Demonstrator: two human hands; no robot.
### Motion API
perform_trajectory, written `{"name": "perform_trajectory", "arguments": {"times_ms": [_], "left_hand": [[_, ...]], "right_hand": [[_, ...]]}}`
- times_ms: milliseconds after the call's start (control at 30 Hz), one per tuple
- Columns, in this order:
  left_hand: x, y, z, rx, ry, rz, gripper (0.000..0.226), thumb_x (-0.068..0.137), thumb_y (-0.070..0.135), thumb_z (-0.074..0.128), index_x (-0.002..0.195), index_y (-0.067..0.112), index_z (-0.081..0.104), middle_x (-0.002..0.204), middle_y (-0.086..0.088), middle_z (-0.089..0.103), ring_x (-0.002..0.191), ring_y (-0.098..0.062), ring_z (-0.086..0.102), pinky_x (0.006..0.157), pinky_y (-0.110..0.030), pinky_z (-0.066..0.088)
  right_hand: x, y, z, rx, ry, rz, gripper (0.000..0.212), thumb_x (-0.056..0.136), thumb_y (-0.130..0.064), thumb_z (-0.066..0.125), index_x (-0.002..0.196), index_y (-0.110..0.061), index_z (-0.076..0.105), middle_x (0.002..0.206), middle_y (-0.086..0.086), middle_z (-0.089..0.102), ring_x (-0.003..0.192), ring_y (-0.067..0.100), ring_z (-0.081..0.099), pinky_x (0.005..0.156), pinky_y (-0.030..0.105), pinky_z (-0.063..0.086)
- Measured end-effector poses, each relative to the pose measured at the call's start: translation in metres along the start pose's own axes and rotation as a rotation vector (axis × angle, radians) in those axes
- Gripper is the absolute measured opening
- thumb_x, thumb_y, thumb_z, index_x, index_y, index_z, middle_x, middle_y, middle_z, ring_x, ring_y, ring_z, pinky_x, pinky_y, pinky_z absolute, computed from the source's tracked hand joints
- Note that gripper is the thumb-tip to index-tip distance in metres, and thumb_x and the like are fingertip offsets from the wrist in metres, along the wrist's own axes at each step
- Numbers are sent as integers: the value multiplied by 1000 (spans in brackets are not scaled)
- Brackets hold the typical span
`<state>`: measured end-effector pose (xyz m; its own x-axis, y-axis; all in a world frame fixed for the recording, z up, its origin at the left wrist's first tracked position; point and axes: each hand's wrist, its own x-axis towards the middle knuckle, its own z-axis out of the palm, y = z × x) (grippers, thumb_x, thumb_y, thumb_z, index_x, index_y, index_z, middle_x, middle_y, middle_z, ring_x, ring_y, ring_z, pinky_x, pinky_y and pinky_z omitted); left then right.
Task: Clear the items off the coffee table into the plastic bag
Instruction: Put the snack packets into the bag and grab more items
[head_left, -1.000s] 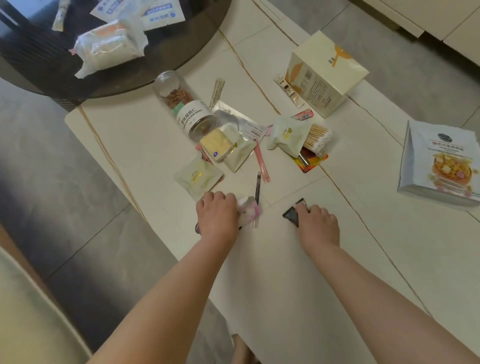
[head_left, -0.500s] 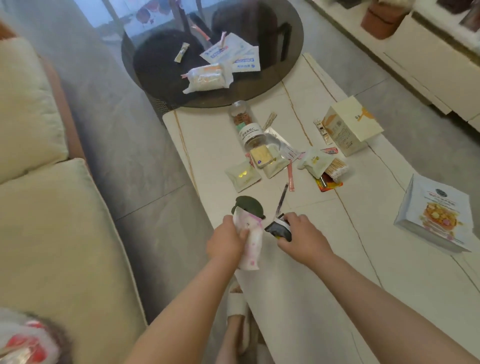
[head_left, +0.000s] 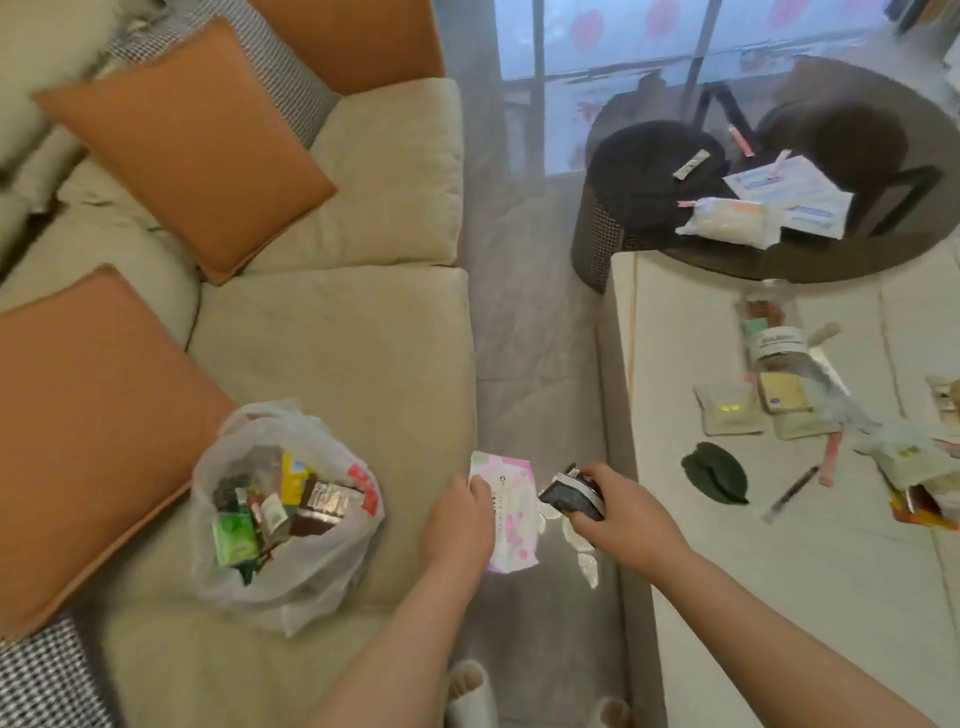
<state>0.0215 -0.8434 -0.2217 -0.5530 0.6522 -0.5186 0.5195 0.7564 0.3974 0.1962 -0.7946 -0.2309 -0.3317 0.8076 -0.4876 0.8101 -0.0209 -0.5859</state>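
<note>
Sofa (head_left: 332, 332) fills the left side, beige cushions, two orange pillows (head_left: 182, 140), the near one cut off at the left edge. Coffee table (head_left: 779, 597) at right, pale stone top, cut off at the right and near edges. Round dark glass table (head_left: 883, 249) behind it at far right, holding white packets, print too blurred to read.

Plastic bag (head_left: 283, 514) sits open on the sofa seat cushion, left of both hands, already holding mixed packets: green, yellow, dark brown; red print on the bag rim is unreadable.

On the coffee table: clear jar (head_left: 774, 338) lying on its side, white label illegible; pale sachets (head_left: 730, 410) just near of it; dark green leaf-shaped item (head_left: 717, 473); thin dark stick (head_left: 789, 488); more packets at the right edge, cut off and blurred.

Left hand (head_left: 457, 525) grips a white-and-pink packet (head_left: 506, 509) over the floor gap between sofa and table; fingers curled round its left edge, packet sticks out far and right of them; small dark text on it is too blurred. Right hand (head_left: 623, 512) grips a small black packet (head_left: 571, 493), fingers wrapped over it, its far-left end poking out toward the pink packet. Both are just right of the bag, not over it.
</note>
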Motion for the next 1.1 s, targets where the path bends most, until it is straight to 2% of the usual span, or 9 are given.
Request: {"name": "perform_trajectory", "arguments": {"times_ms": [200, 367, 533, 700, 833, 967, 1100], "left_hand": [[24, -100, -72, -48, 92, -184, 40, 99, 28, 26, 128, 12, 48, 119, -16, 60, 107, -34, 56, 87, -39, 44], [41, -163, -120, -177, 170, -319, 42, 99, 27, 29, 137, 12, 40, 126, -17, 58, 111, -34, 55, 86, -37, 42], [68, -216, -151, -268, 224, -408, 34, 99, 23, 33, 123, 5, 48, 122, -18, 58, 110, -35, 55, 86, -36, 42], [94, -255, -166, -301, 227, -389, 31, 99, 31, 38, 122, 12, 47, 114, -10, 63, 102, -33, 60, 85, -40, 49], [112, -266, -169, -363, 199, -297, 34, 99, 22, 41, 131, 13, 44, 120, -9, 62, 105, -31, 60, 86, -38, 48], [121, -266, -164, -288, 139, -303, 46, 98, 13, 41, 143, 12, 31, 126, -13, 59, 112, -33, 56, 82, -33, 43], [121, -263, -158, -160, 68, -296, 47, 96, 15, 45, 142, 13, 35, 130, -13, 57, 118, -32, 54, 90, -35, 44]], "right_hand": [[17, -96, 71, -152, -104, -163, 41, 79, -30, 55, 120, -31, 51, 107, -8, 67, 98, 19, 61, 69, 28, 44], [31, -160, 121, -279, -126, -298, 42, 79, -32, 55, 121, -27, 51, 106, 0, 68, 107, 24, 53, 82, 32, 45], [51, -217, 170, -355, -194, -353, 53, 82, -35, 54, 133, -28, 41, 113, 3, 66, 108, 27, 52, 89, 34, 43], [71, -258, 210, -388, -205, -362, 48, 81, -30, 55, 126, -22, 44, 116, 8, 61, 115, 29, 49, 93, 36, 39], [83, -278, 226, -410, -169, -392, 37, 82, -21, 53, 119, -15, 47, 110, 7, 62, 114, 29, 50, 91, 39, 44], [90, -275, 232, -470, -211, -372, 43, 85, -18, 52, 127, -16, 44, 119, 4, 60, 119, 27, 47, 88, 35, 42], [92, -255, 229, -511, -264, -314, 48, 85, -19, 51, 133, -16, 44, 127, 7, 56, 122, 30, 45, 100, 37, 40]]}}
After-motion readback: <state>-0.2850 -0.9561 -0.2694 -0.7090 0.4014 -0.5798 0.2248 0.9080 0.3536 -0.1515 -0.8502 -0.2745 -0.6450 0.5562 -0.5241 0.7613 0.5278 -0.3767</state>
